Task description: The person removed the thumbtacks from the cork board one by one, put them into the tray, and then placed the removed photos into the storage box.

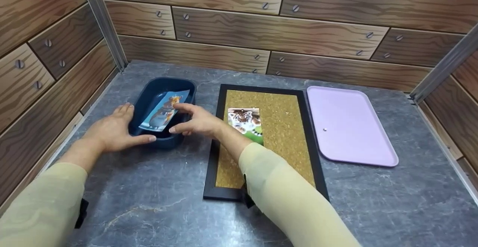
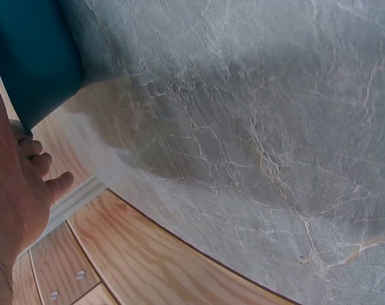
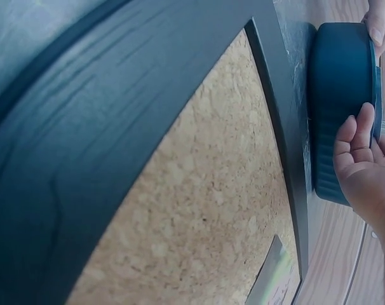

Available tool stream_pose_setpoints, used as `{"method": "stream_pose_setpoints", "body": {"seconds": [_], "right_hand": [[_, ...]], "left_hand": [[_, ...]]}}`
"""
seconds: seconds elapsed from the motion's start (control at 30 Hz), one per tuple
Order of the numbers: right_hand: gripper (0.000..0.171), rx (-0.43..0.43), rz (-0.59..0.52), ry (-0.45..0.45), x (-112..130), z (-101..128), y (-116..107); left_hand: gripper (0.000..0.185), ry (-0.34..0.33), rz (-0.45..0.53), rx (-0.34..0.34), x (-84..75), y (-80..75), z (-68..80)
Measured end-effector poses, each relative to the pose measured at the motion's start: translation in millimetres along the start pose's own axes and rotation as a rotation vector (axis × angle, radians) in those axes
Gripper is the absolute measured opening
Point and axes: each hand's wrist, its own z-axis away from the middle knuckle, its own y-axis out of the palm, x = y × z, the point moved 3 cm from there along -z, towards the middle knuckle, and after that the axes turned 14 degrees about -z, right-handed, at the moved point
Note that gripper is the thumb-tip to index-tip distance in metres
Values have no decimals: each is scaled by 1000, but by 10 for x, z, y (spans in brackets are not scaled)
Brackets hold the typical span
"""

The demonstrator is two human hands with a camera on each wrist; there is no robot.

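Note:
A dark blue bin (image 1: pixel 164 142) stands at the left, with a picture card (image 1: pixel 161 114) showing a cartoon animal on light blue lying tilted in it. My left hand (image 1: pixel 112 129) rests against the bin's left side, fingers extended and thumb along the near rim. My right hand (image 1: pixel 198 122) reaches over the bin's right rim. Its index fingertip is at the card's right edge, with the thumb apart and lower. In the right wrist view, some right-hand fingers (image 3: pixel 363 127) hang loosely by the bin wall. A tiger picture (image 1: pixel 244 120) lies on the black-framed cork board (image 1: pixel 283 142), partly behind my right forearm.
A lilac tray (image 1: pixel 351 127) lies right of the board, with a small shiny pin (image 1: pixel 325 129) on it. Another small pin shows on the cork at upper right. Wood-patterned walls (image 1: pixel 224 27) enclose the grey marbled table (image 1: pixel 149 202) at the back and sides.

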Motion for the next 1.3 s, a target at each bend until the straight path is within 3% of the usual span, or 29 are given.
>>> {"method": "stream_pose_setpoints", "body": {"seconds": [0.2,1.0,1.3], "right_hand": [[84,5,45,-29,-1,-16,1],[85,33,18,-64,19,24,-21],[82,-5,-17,-65,114,96,-112]], "left_hand": [[144,-3,1,-9,-4,0,4],[139,3,6,-9,-22,1,-1],[140,-4,10,-2,-5,3,6]]}}
